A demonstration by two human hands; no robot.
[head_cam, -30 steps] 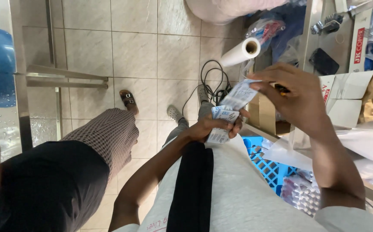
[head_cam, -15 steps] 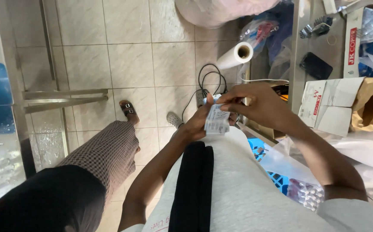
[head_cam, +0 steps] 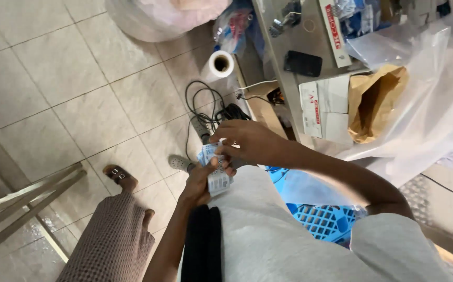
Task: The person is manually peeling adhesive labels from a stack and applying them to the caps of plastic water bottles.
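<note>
Both hands meet in front of the person's waist, closed on a small stack of white and blue packets [head_cam: 215, 169]. The left hand [head_cam: 199, 184] grips the stack from below, fingers wrapped round its lower half and the thumb pressed against the front. The right hand [head_cam: 242, 142] comes over the top, its fingertips pinching the upper edge of the packets, so the stack is held between the two hands just above the grey shirt [head_cam: 268, 235].

A black strap [head_cam: 201, 245] runs down the front of the shirt just below the left hand. Under the right forearm sits a blue plastic crate [head_cam: 323, 222]. Beyond the hands, on the tiled floor [head_cam: 54, 89], lies a tangle of black cable [head_cam: 205, 107], with a white roll [head_cam: 221, 63] near it. To the right a table [head_cam: 278, 57] carries a black phone [head_cam: 302, 63], white boxes [head_cam: 325, 107], an open brown paper bag [head_cam: 375, 102] and a large clear plastic sheet [head_cam: 430, 99]. At lower left another person's checked trouser leg [head_cam: 114, 240] ends at a sandal [head_cam: 119, 176].
</note>
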